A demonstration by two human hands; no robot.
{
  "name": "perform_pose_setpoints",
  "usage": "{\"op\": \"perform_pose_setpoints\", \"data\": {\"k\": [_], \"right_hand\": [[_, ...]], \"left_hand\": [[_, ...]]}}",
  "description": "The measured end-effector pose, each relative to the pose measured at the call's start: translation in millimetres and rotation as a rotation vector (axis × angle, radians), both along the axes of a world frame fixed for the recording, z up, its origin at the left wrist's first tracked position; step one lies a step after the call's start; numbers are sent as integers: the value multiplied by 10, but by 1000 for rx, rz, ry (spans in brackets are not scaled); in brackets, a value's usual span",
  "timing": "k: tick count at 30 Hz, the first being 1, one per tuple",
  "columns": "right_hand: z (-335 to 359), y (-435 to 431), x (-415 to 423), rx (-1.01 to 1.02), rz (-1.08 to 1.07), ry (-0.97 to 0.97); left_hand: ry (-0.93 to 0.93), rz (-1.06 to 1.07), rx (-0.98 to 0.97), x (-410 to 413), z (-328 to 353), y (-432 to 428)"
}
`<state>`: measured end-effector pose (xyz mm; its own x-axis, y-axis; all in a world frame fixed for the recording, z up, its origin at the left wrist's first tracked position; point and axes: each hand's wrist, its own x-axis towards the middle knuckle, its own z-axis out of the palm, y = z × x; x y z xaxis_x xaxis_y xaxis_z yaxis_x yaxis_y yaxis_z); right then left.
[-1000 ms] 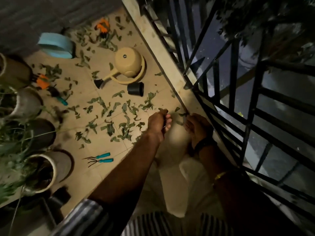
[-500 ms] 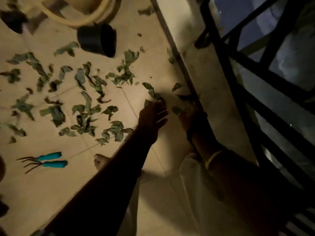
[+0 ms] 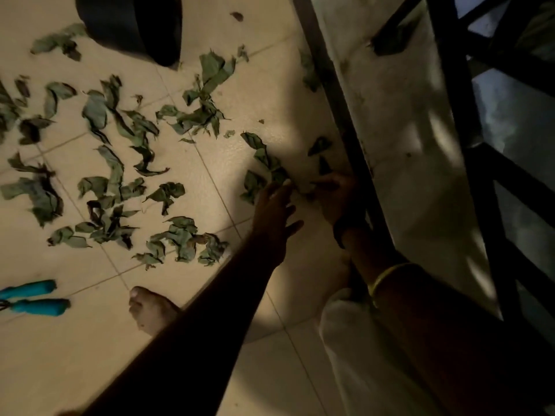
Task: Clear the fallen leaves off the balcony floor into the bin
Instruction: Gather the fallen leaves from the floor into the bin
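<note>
Green fallen leaves (image 3: 120,181) lie scattered over the beige tiled floor (image 3: 75,355), most of them left of my arms. A small cluster of leaves (image 3: 264,166) lies by the raised kerb. My left hand (image 3: 274,211) reaches over that cluster with straight, spread fingers, the tips touching the leaves. Just to its right, against the kerb, my right hand (image 3: 336,196) has its fingers curled round a few dark leaves; the light is dim there. No bin can be made out for certain.
A black round pot (image 3: 135,25) lies at the top left. Two teal-handled garden tools (image 3: 33,298) lie at the left edge. My bare foot (image 3: 150,310) stands under my left arm. A pale kerb (image 3: 405,130) and black railing (image 3: 468,121) close off the right side.
The view has dropped lower and closer to the floor. Both hands have moved down to the leaves beside the kerb, and my left hand has opened out.
</note>
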<state>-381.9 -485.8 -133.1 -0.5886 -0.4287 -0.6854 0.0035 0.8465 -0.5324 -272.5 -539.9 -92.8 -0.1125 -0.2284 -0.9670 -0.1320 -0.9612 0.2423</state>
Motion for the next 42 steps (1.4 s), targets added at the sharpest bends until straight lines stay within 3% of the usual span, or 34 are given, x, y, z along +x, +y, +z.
{"op": "perform_pose_setpoints", "data": {"k": [3, 5, 7, 11, 14, 17, 22, 24, 26, 28, 30, 33, 35, 37, 39, 42], "right_hand": [[188, -32, 205, -142, 41, -78], [351, -47, 289, -232, 160, -23], [413, -117, 234, -264, 126, -22], [-2, -152, 40, -112, 36, 231], [-317, -95, -35, 71, 229, 382], [-594, -36, -78, 189, 249, 192], [-313, -193, -102, -36, -413, -285], [-26, -248, 66, -137, -476, -361], [213, -270, 223, -209, -412, -379], [333, -312, 226, -168, -258, -331], [332, -360, 113, -185, -186, -327], [94, -453, -126, -158, 93, 56], [-104, -497, -237, -28, 367, 319], [-323, -522, -290, 60, 480, 351], [-481, -552, -295, 80, 472, 275], [-436, -711, -278, -29, 113, 114]], "left_hand": [[18, -16, -19, -191, 100, -105], [-24, -24, -74, -266, 117, -188], [-83, 3, -122, -299, 92, -253], [-136, 97, -162, -242, -39, -335], [-180, 84, -147, -171, -164, -366], [-161, -6, -160, -120, -179, -342], [-94, -80, -221, -102, -98, -348], [-72, -76, -146, -161, -48, -378], [-45, -84, -72, -246, -3, -414], [-59, -138, -114, -304, 33, -460], [-119, -60, -179, -309, 32, -545], [-175, -14, -252, -235, -62, -708], [-152, -48, -271, -208, -146, -763], [-111, -84, -298, -196, -201, -765], [-71, -71, -283, -175, -258, -756], [-71, -91, -256, -151, -303, -776]]}}
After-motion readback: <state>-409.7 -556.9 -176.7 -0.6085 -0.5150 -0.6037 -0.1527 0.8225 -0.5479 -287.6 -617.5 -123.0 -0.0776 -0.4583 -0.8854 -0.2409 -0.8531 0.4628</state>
